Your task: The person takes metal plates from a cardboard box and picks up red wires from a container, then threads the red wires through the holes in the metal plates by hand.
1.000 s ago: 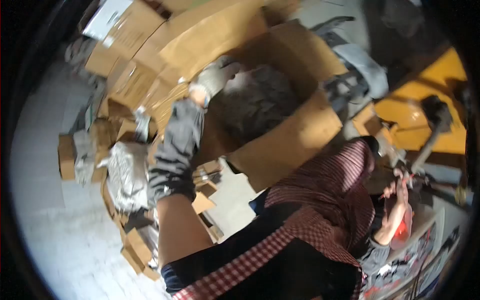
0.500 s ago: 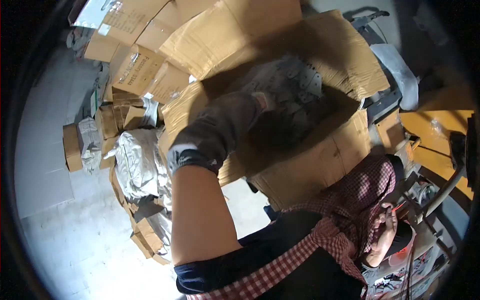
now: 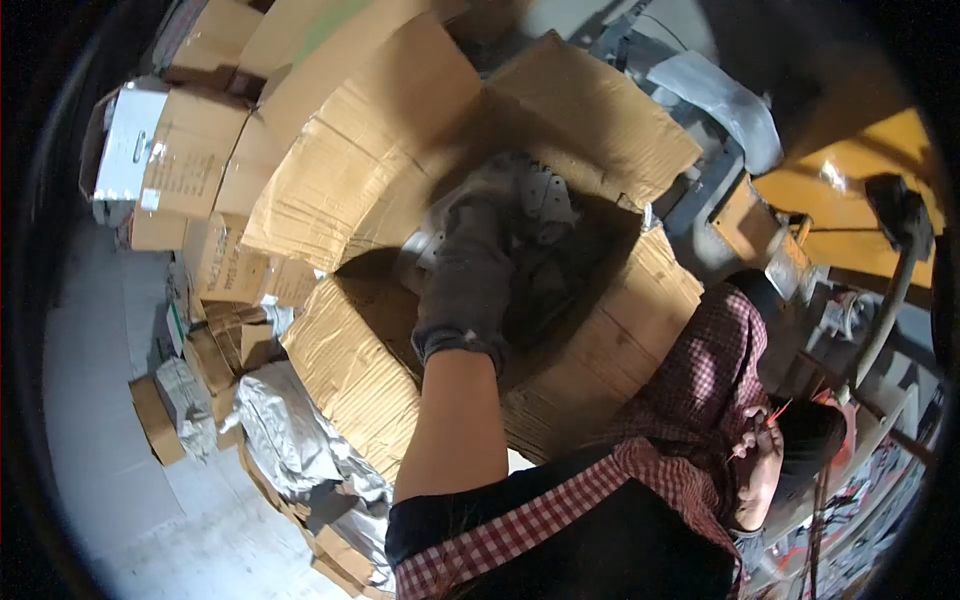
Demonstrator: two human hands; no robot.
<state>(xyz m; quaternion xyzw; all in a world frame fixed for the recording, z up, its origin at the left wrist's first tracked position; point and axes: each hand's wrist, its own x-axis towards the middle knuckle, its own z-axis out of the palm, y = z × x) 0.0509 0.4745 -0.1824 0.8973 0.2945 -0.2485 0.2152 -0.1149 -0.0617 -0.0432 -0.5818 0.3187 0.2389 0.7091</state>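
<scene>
My left hand [image 3: 490, 200], covered by a dark grey glove or sleeve that ends on the forearm, reaches down into a large open cardboard box [image 3: 350, 170]. Grey flat metal pieces with small holes [image 3: 548, 200] lie in the box, right beside the fingers. Shadow and the dark cloth hide the fingers, so I cannot see whether they grip a piece. At the lower right, beside the checked cloth over my leg, my bare right hand [image 3: 762, 465] has its fingers curled round a thin red stick-like thing [image 3: 777, 411], whose kind I cannot make out.
Stacked cartons [image 3: 190, 150] stand at the upper left. Silvery plastic bags [image 3: 285, 420] and torn cardboard lie on the pale floor to the left. At the right are a yellow machine surface [image 3: 840, 190], a bent metal bar [image 3: 888, 320] and a translucent plastic sheet [image 3: 715, 100].
The view has shifted, and the box sits further left and lower. My left hand has moved deeper toward the far side of the box, among the metal pieces. The right hand still grips the red thing.
</scene>
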